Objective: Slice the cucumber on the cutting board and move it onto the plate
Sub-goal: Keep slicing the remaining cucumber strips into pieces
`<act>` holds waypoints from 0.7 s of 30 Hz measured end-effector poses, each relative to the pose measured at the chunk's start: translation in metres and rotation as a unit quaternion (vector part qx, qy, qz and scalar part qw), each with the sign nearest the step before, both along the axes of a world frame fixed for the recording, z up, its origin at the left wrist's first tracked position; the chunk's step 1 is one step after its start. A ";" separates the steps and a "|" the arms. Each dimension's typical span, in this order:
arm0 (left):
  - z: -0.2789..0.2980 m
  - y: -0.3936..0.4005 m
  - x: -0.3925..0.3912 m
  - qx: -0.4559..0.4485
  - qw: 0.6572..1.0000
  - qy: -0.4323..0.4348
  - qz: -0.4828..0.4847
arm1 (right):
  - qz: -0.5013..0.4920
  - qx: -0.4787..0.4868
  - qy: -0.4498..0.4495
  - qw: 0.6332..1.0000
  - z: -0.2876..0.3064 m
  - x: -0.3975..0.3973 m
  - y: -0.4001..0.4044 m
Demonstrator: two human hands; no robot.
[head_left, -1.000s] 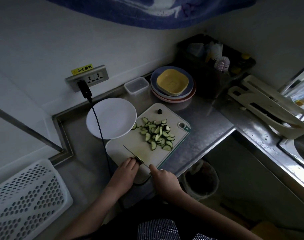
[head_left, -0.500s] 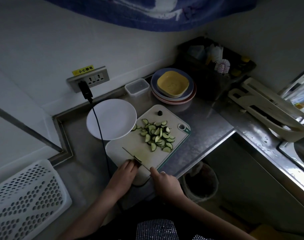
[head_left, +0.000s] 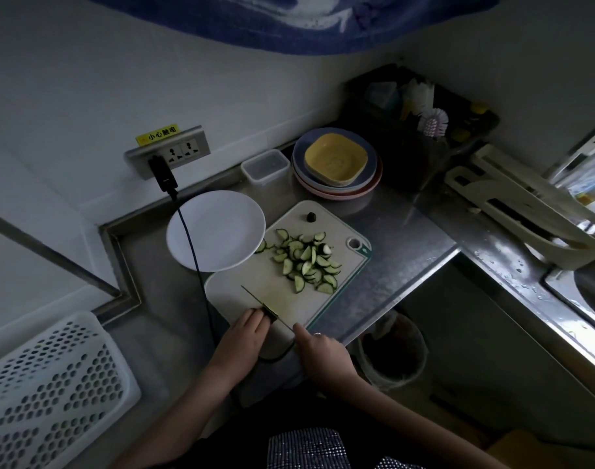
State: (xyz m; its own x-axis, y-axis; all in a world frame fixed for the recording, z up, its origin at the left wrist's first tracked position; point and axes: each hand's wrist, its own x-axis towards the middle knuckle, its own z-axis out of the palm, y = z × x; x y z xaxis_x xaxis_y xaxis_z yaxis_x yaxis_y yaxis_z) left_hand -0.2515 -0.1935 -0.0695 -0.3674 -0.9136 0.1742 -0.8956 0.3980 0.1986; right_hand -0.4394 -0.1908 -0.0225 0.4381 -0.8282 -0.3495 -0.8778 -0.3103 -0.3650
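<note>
A pile of half-moon cucumber slices (head_left: 306, 262) lies on the white cutting board (head_left: 255, 279), and one slice (head_left: 260, 248) touches the rim of the white plate (head_left: 218, 228). A cut-off cucumber end (head_left: 311, 216) sits at the board's far corner. At the near end my left hand (head_left: 245, 336) holds down a small remaining cucumber piece (head_left: 271, 313) with curled fingertips. My right hand (head_left: 320, 350) grips the handle of a knife (head_left: 255, 299) whose blade rests across that piece, tip pointing away to the left.
A black cable (head_left: 194, 258) runs from the wall socket (head_left: 167, 154) across the plate and past the board's left side. Stacked plates with a yellow bowl (head_left: 336, 160) and a clear box (head_left: 265, 165) stand behind. A white perforated basket (head_left: 52, 384) is at the near left, a bin (head_left: 394, 353) below the counter edge.
Both hands stay at the near end of the board. The knife blade has barely shifted on the last cucumber piece.
</note>
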 end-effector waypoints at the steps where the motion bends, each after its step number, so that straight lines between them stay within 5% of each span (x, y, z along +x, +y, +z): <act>1: 0.000 0.000 0.000 0.004 1.000 -0.003 0.000 | -0.002 0.006 0.003 1.000 0.000 0.000 -0.001; 21: -0.002 0.005 0.002 -0.002 1.000 0.002 0.020 | -0.011 -0.005 -0.015 1.000 0.006 0.001 0.001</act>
State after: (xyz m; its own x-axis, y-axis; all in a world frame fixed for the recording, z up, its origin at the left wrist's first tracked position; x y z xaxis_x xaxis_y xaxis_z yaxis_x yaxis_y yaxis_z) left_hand -0.2497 -0.1887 -0.0719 -0.3290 -0.9272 0.1790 -0.9102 0.3619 0.2015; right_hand -0.4385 -0.1902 -0.0168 0.4300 -0.8413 -0.3275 -0.8731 -0.2952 -0.3880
